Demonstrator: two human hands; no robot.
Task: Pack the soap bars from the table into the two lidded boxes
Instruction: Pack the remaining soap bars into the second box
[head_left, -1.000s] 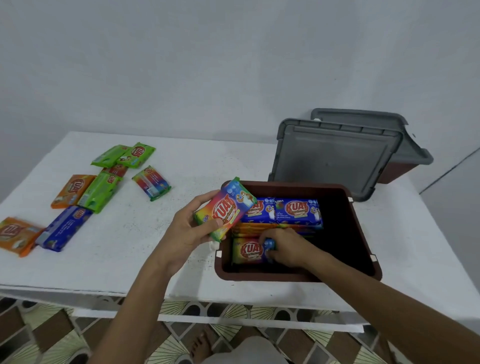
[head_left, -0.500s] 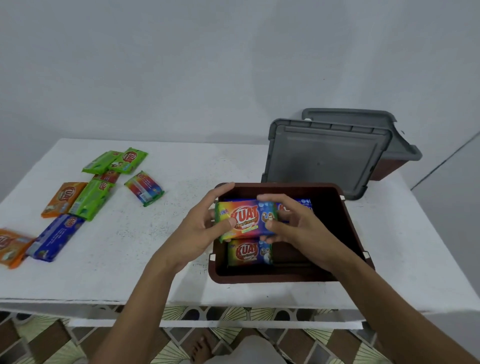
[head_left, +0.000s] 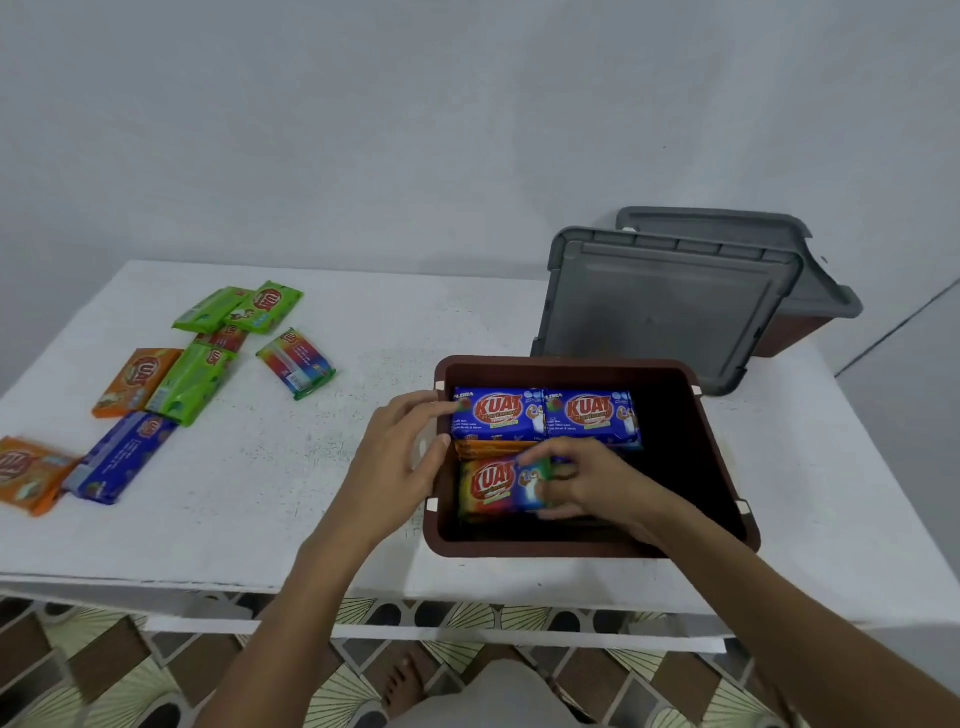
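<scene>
As the right hand (head_left: 587, 483) pinches the rainbow bar (head_left: 491, 486) down inside the brown box (head_left: 722, 457), front row, the left hand (head_left: 400, 457) lies flat-fingered against the box's left rim, holding nothing. Risk: bar seats crooked and jams the row, leaving less room for the loose bars (head_left: 192, 384) on the table (head_left: 322, 467).

A plain pale grey wall (head_left: 363, 130) fills the back of the room. The light on it is soft and even. In front of it stands a white tabletop (head_left: 322, 493) with tiny dark specks. Under it, the floor (head_left: 104, 675) has tiles with brown blocks and pale fan shapes. On the right, a thin dark line (head_left: 893, 331) runs up the wall.
</scene>
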